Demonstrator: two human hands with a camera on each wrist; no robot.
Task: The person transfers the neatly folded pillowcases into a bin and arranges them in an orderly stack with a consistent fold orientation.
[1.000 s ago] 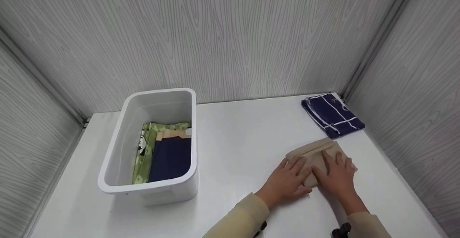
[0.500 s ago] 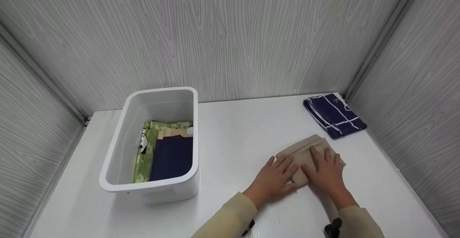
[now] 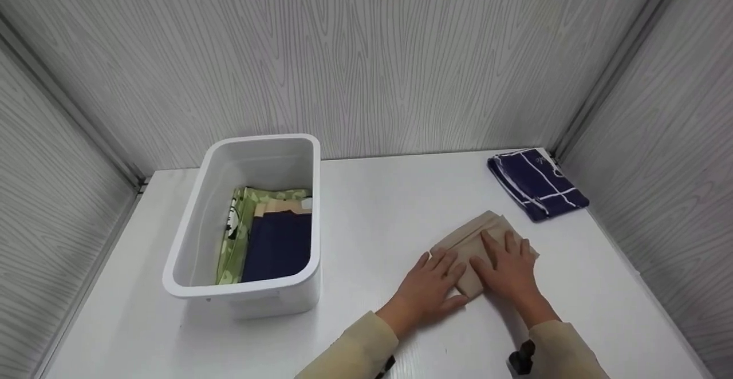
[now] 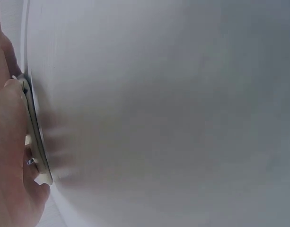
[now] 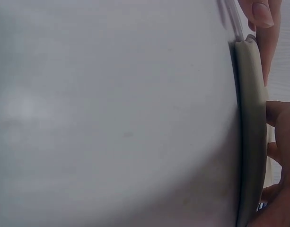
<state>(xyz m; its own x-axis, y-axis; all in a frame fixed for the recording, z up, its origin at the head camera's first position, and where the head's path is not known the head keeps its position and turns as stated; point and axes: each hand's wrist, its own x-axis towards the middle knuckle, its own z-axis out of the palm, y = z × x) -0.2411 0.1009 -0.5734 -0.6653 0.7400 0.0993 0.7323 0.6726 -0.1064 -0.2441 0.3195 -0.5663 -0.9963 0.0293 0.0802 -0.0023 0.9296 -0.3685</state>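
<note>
Rests left hand [image 3: 425,292] and right hand [image 3: 507,270], fingers spread, on folded beige cloth [image 3: 469,247] near table's [image 3: 383,207] right edge; best smoothed gently outward.

A white desk [image 3: 378,213] carries a folded beige cloth [image 3: 468,248] beneath the left grip [image 3: 426,288] and the right grip [image 3: 511,271]. Beyond the right grip lies a folded navy cloth [image 3: 524,173], and a white tub [image 3: 246,289] stands well left of both

Right hand [image 5: 284,163], fingers against a folded beige cloth [image 5: 253,123]; white tabletop [image 5: 111,104] beneath, partly in shadow
</note>
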